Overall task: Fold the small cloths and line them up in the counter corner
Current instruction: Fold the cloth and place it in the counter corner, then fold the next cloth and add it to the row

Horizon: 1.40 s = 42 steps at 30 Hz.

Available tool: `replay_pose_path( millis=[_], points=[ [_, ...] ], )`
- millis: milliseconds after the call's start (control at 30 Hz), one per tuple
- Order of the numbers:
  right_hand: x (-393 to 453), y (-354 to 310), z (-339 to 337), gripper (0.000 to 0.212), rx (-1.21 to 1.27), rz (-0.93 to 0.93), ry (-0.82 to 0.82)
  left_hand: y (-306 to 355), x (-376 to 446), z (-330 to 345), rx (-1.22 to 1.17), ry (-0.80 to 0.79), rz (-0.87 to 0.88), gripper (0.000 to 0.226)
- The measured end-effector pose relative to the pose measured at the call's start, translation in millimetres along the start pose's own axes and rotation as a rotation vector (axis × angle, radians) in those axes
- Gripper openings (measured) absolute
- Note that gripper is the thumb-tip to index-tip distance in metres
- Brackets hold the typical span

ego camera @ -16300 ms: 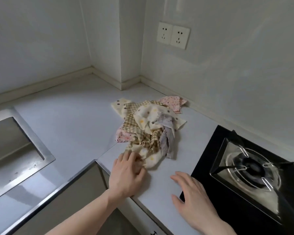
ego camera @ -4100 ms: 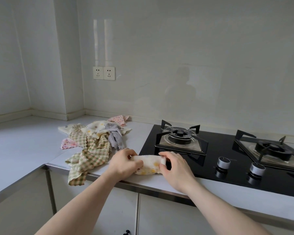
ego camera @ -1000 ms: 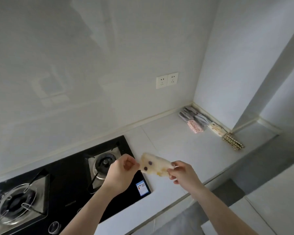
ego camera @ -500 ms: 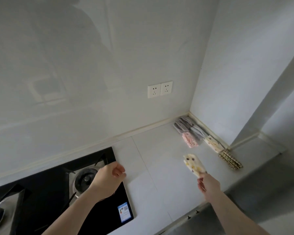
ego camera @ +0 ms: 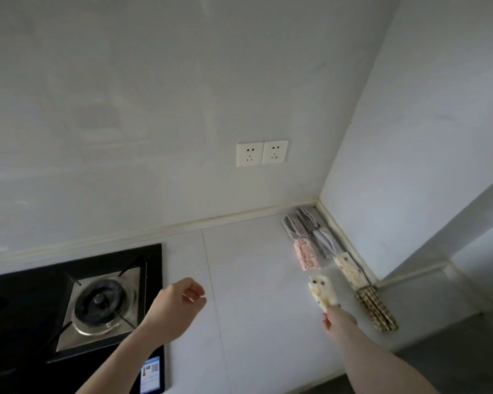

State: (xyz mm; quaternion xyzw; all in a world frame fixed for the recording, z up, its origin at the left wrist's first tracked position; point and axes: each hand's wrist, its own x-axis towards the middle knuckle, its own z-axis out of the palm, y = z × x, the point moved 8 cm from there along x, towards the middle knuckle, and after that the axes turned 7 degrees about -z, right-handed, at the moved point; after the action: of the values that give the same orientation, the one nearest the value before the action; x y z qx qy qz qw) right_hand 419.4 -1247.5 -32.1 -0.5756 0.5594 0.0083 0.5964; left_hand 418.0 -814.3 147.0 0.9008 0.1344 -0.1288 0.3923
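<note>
My right hand (ego camera: pixel 337 317) pinches one end of a folded cream cloth with coloured dots (ego camera: pixel 322 291) and holds it out just short of the pink folded cloth (ego camera: pixel 305 253). Several folded cloths lie lined up along the right wall: grey ones (ego camera: pixel 305 223) in the corner, a cream dotted one (ego camera: pixel 349 269), then a checked one (ego camera: pixel 377 312) nearest me. My left hand (ego camera: pixel 182 300) hovers over the counter beside the stove, fingers loosely curled and holding nothing.
A black gas stove (ego camera: pixel 97 305) with a burner fills the counter's left. A double wall socket (ego camera: pixel 262 153) sits above the grey counter (ego camera: pixel 245 280). The counter's front edge runs along the bottom right.
My right hand has carried the cream cloth further toward the row of folded cloths. My left hand, which had let go of it a second ago, stays back by the stove.
</note>
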Motion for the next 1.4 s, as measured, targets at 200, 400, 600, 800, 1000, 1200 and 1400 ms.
replay_pose_path(
  millis=[200,400,600,800,1000,1200,1400],
  points=[
    [41,-13,26,0.015,0.018,0.003,-0.130,-23,4,4,0.020,-0.004,-0.096,0.009],
    [75,-24,47,0.014,0.149,0.020,-0.112,-27,9,2,0.025,-0.005,-0.149,0.009],
    [60,-22,44,0.024,0.000,-0.012,-0.186,-26,2,-2,0.014,0.009,-0.125,0.008],
    [25,25,31,0.048,-0.271,-0.027,0.077,-66,-39,-24,-0.014,0.015,-0.142,0.009],
    [-111,71,91,0.066,-0.582,-0.343,-0.225,-132,-113,-67,-0.086,0.095,-0.188,0.010],
    [-298,129,162,0.059,-0.734,-0.695,-0.639,-219,-212,-129,-0.136,0.228,-0.252,0.009],
    [-485,207,214,0.051,-0.816,-0.947,-1.104,-315,-308,-191,-0.174,0.394,-0.350,0.007]
  ],
)
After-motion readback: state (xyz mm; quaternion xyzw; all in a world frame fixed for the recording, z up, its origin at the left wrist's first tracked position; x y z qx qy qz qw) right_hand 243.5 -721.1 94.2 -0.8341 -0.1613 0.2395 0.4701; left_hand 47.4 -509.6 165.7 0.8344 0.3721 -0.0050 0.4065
